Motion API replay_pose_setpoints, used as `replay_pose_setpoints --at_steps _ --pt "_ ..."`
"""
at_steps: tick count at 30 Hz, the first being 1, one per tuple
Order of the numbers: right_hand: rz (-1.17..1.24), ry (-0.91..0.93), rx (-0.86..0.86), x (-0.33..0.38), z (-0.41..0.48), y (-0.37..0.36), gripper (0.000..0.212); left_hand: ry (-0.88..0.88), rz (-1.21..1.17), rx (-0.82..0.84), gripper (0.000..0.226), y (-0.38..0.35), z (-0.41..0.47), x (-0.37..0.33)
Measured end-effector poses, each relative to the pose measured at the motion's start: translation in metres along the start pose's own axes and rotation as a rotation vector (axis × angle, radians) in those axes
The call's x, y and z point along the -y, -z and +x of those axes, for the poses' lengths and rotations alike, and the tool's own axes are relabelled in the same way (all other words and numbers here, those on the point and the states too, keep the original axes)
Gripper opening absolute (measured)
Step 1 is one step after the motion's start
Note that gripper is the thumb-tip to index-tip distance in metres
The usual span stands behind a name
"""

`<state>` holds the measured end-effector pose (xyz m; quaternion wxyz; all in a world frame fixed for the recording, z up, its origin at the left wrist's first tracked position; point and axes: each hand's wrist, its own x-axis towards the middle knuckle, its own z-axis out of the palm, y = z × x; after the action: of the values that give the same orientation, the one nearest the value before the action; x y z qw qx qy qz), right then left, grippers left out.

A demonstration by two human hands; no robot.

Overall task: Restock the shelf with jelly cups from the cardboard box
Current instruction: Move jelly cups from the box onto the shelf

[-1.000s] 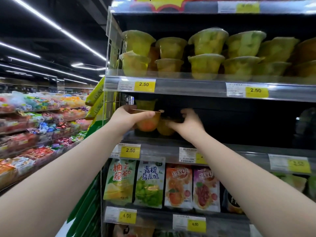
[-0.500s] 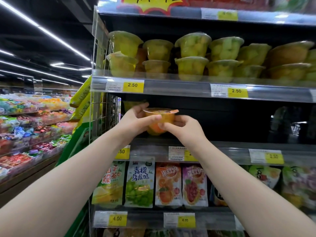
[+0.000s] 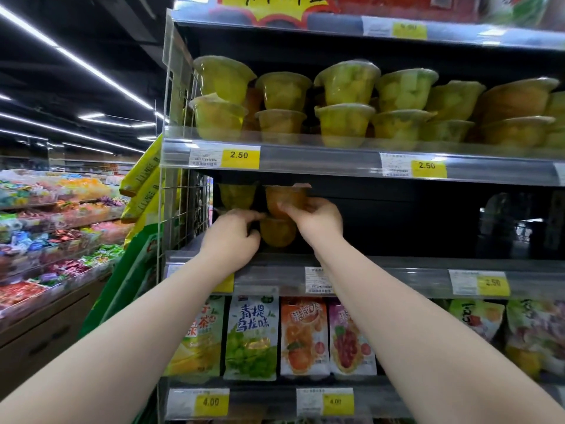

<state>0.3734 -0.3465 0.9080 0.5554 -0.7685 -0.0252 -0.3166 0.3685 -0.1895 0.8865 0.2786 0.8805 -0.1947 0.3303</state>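
Note:
An orange jelly cup sits stacked on a second orange jelly cup at the left end of the middle shelf. My right hand grips the upper cup from the right side. My left hand is at the left of the stack, and its outstretched fingertip touches where the two cups meet. A yellow jelly cup stands just left of the stack, partly hidden behind my left hand. The cardboard box is not in view.
The upper shelf holds several yellow and orange cups stacked two high. Right of the stack the middle shelf is dark. Drink pouches hang below. A wire side panel closes the left end. Candy bins line the aisle on the left.
The orange cup, held in front of the shelf by both hands, has moved back onto the lower cup. My left hand let go and dropped beside the stack.

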Motion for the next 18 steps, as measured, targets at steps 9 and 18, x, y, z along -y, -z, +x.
replay_pose_setpoints --at_steps 9,18 --pt "-0.300 0.011 0.098 0.002 -0.001 -0.003 0.055 -0.087 0.074 0.022 0.048 0.001 -0.002 0.001" --pt "-1.018 0.533 0.292 -0.007 -0.063 0.023 0.076 -0.257 0.327 0.150 0.062 0.004 -0.010 0.003"
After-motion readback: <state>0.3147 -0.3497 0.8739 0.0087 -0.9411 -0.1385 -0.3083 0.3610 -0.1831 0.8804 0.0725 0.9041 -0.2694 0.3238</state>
